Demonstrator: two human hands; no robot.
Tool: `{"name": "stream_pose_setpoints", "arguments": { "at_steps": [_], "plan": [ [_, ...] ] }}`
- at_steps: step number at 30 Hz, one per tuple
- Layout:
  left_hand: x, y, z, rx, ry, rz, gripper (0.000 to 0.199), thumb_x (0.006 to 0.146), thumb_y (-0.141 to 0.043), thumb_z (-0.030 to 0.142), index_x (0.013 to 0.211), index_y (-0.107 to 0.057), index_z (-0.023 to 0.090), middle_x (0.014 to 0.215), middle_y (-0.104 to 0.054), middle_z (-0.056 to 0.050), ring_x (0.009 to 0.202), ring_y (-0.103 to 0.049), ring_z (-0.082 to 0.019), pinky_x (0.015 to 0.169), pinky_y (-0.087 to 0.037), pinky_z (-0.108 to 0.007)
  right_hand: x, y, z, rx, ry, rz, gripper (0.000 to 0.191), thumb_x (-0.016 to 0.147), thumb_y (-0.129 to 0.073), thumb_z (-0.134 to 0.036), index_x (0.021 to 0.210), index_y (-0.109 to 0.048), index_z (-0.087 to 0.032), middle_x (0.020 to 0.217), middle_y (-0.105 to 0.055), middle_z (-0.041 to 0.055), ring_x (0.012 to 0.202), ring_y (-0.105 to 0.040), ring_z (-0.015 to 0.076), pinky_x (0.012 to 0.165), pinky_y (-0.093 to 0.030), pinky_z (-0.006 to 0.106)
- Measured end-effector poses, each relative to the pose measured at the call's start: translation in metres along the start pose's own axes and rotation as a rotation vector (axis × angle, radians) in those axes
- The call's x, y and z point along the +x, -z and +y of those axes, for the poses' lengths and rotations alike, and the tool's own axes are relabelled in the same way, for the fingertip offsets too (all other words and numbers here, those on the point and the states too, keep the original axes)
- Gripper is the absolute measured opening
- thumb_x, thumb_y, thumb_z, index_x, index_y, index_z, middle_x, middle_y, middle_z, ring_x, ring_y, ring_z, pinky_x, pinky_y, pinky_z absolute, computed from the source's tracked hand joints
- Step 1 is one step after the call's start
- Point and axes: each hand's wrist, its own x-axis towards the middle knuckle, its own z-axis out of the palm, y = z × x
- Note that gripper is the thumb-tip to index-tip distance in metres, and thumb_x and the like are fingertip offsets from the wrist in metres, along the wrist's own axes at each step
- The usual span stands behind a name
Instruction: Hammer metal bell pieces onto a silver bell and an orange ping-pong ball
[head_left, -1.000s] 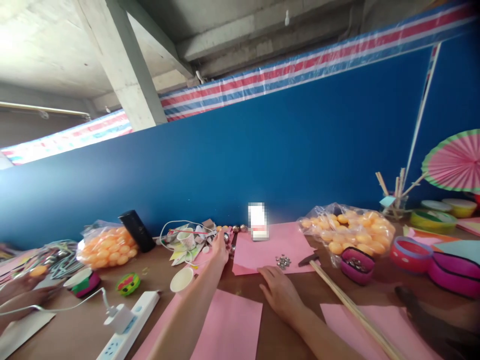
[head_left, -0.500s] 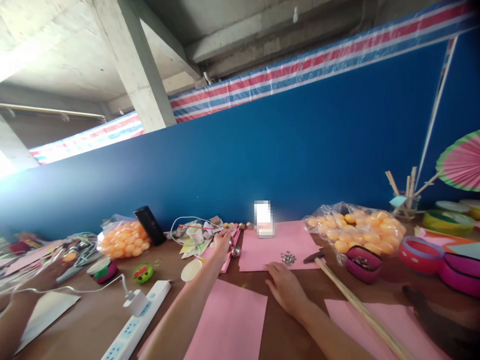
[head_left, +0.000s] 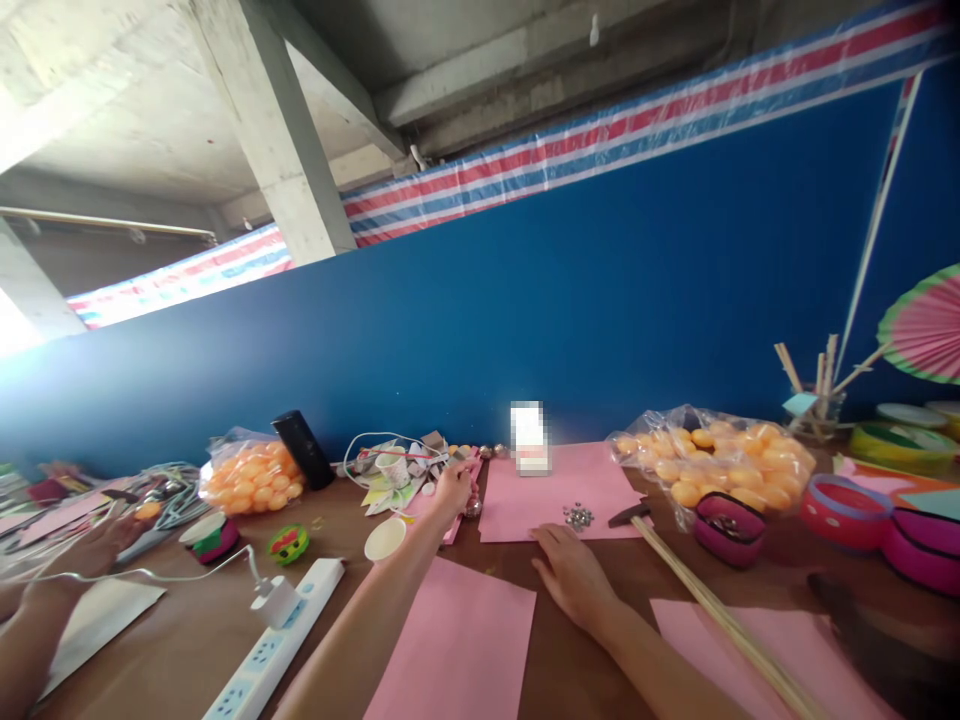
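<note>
My left hand (head_left: 453,488) reaches forward over a pink stack at the back of the table, its fingers drawn together. Beside it and partly covered by it is a shiny silver ball (head_left: 474,508); what the fingers hold, if anything, is too small to make out. My right hand (head_left: 568,568) rests flat with fingers stretched out, touching the front edge of a pink paper sheet (head_left: 517,500). Just beyond its fingertips lies a small heap of silvery metal pieces (head_left: 578,516). Another pink sheet (head_left: 465,640) lies between my forearms.
To the right are a hammer (head_left: 634,514) with a wooden handle, a bag of orange balls (head_left: 757,455) and a magenta pouch (head_left: 727,530). A power strip (head_left: 281,640), paper cup (head_left: 385,540) and black cylinder (head_left: 301,450) stand left. Another person's hand (head_left: 90,545) works far left.
My left hand has shifted slightly to the right, now covering more of the silver balls. My right hand stays where it was. The other person's hand at far left has moved slightly.
</note>
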Motion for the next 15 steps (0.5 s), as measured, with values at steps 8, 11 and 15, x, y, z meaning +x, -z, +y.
{"name": "stream_pose_setpoints", "arguments": {
  "at_steps": [8, 11, 15],
  "plan": [
    [-0.004, 0.011, 0.000, 0.277, -0.107, -0.067, 0.009, 0.061, -0.060, 0.015, 0.067, -0.065, 0.021, 0.092, -0.064, -0.010, 0.102, -0.050, -0.031, 0.082, -0.038, -0.038, 0.001, 0.000, 0.000, 0.008, 0.003, 0.014, 0.034, 0.074, -0.047, -0.010, 0.107, -0.051, -0.019, 0.103, -0.055, 0.0067, 0.097, -0.049, 0.0207, 0.086, -0.041, 0.035],
    [-0.014, 0.011, -0.004, 0.284, -0.094, -0.111, 0.015, 0.051, -0.066, 0.008, 0.049, -0.055, 0.019, 0.084, -0.062, -0.012, 0.100, -0.051, -0.034, 0.079, -0.039, -0.038, 0.001, 0.000, 0.000, 0.019, 0.001, 0.017, 0.034, 0.074, -0.047, -0.010, 0.107, -0.051, -0.020, 0.101, -0.056, 0.0066, 0.095, -0.050, 0.0209, 0.084, -0.042, 0.036],
    [-0.023, 0.010, -0.006, 0.191, -0.082, -0.110, 0.023, 0.047, -0.065, 0.002, 0.048, -0.051, 0.020, 0.084, -0.060, -0.012, 0.097, -0.053, -0.033, 0.075, -0.040, -0.035, 0.001, -0.001, 0.001, 0.029, 0.019, 0.047, 0.034, 0.074, -0.047, -0.010, 0.107, -0.052, -0.021, 0.100, -0.056, 0.0069, 0.095, -0.051, 0.0211, 0.085, -0.042, 0.037]
  ]
}}
